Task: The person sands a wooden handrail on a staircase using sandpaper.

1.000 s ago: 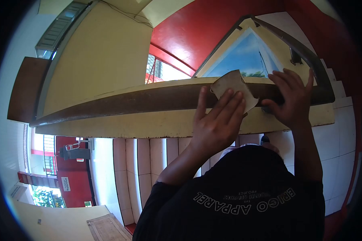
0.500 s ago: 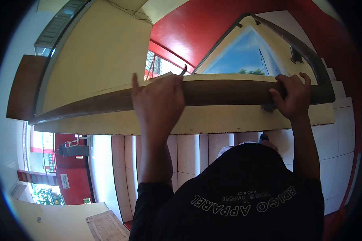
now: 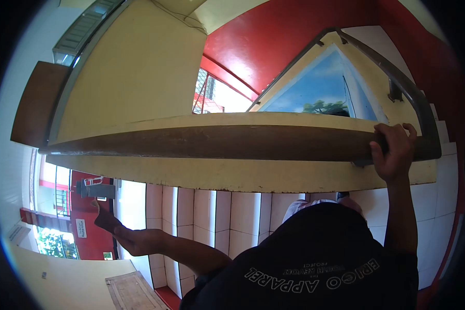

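A brown handrail (image 3: 206,142) runs across the view, fixed above a cream-coloured stair wall. Around its right part my right hand (image 3: 396,155) is closed, with the thumb on the near side. My left hand (image 3: 137,241) is off the rail, held out low to the left over the steps. Pinched in its fingers is a curled, dark brown piece of sandpaper (image 3: 106,219), apart from the rail. The face of the sheet cannot be made out clearly.
Tiled stairs (image 3: 201,212) lie below the rail beside my body. Past the cream wall (image 3: 294,173) there is another sloping rail (image 3: 408,85) and a painted sky mural (image 3: 310,85). A brown panel (image 3: 40,106) stands at far left.
My left hand has left the rail and swung down and left, carrying the sandpaper. My right hand stays on the rail. The whole view has shifted slightly.
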A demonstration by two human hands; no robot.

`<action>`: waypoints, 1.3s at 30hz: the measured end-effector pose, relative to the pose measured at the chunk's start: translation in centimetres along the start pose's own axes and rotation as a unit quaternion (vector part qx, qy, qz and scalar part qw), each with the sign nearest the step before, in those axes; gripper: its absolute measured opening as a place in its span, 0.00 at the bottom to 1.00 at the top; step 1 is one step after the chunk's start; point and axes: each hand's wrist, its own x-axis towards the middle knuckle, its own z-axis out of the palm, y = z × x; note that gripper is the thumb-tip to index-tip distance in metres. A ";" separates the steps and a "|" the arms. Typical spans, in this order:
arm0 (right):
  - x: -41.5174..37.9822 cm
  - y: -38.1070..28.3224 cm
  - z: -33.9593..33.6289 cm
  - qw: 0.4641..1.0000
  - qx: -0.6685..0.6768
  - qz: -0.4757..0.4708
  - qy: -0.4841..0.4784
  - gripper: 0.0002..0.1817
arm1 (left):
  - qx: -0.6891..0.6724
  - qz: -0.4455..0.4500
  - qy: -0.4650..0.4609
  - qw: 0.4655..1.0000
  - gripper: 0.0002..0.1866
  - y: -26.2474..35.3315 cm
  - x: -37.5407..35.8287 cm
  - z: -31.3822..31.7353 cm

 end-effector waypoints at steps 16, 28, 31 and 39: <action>-5.3 4.9 -4.9 0.986 0.022 0.040 0.158 0.14 | 0.043 0.115 -0.070 0.990 0.18 -6.4 -2.4 -0.5; -7.4 6.0 -6.0 0.968 -0.035 0.145 0.204 0.09 | -0.094 0.314 -0.369 0.869 0.14 6.1 -6.6 7.6; -9.1 6.5 -6.1 0.965 -0.035 0.165 0.202 0.09 | -0.183 0.385 -0.465 0.776 0.14 10.1 -10.9 5.4; -12.2 8.2 -7.2 0.956 -0.091 0.178 0.213 0.09 | -0.076 0.296 -0.410 0.859 0.14 7.2 -5.7 7.3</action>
